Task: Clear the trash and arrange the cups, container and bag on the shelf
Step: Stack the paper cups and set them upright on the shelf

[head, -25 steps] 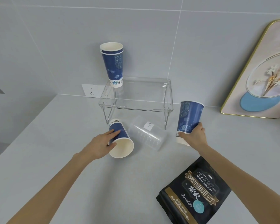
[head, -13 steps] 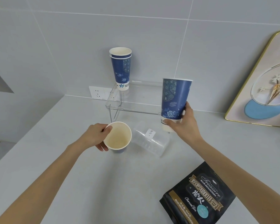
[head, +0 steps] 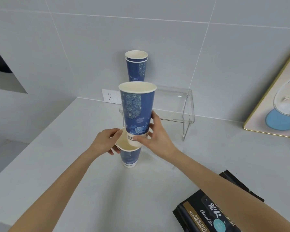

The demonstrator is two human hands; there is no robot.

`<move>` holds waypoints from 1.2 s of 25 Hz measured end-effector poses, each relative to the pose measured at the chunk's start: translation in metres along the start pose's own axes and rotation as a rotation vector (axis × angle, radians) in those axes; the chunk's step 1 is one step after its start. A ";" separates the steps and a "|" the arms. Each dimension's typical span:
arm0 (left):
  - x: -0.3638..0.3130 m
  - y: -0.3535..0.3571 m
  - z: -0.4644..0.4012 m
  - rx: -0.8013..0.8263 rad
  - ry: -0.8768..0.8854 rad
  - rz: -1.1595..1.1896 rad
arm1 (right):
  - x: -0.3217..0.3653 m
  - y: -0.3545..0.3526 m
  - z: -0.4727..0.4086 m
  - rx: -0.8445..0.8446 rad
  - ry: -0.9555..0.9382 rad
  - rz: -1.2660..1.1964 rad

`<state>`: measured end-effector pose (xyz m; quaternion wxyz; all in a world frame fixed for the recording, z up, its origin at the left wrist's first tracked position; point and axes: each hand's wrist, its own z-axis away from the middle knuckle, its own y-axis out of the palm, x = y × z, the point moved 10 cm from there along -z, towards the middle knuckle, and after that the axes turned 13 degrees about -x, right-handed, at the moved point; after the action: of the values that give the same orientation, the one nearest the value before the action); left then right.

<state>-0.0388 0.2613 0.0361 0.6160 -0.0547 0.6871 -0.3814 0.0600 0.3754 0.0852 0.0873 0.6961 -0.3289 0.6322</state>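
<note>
Now upper cup (head: 137,109) entering lower cup (head: 130,155)

The black bag (head: 213,216) reads "Charcoal fire" and "BLUE MOUNTAIN"; the print on the cups is too small to read.

Upper cup (head: 137,108): paper, matt blue print, cream inside. Lower cup (head: 130,156): same paper. Shelf (head: 176,104) behind cups: clear glossy plastic. Bag (head: 213,213) right of cups: black, glossy film. Counter (head: 74,173): smooth matt grey. Wall (head: 157,39): satin tile.
</note>
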 end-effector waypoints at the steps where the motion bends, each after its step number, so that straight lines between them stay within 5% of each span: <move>1: 0.002 -0.001 0.000 0.001 -0.010 0.007 | -0.001 0.008 0.002 0.024 0.000 -0.009; 17: 0.004 -0.005 -0.004 0.081 0.015 0.000 | -0.038 0.035 0.010 0.163 0.110 0.127; 30: -0.007 -0.019 -0.018 0.208 0.142 0.095 | -0.039 0.030 0.008 0.104 0.089 0.163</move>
<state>-0.0611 0.2597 0.0518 0.5855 0.0692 0.6875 -0.4241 0.0502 0.3612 0.0386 0.0137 0.6417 -0.3469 0.6839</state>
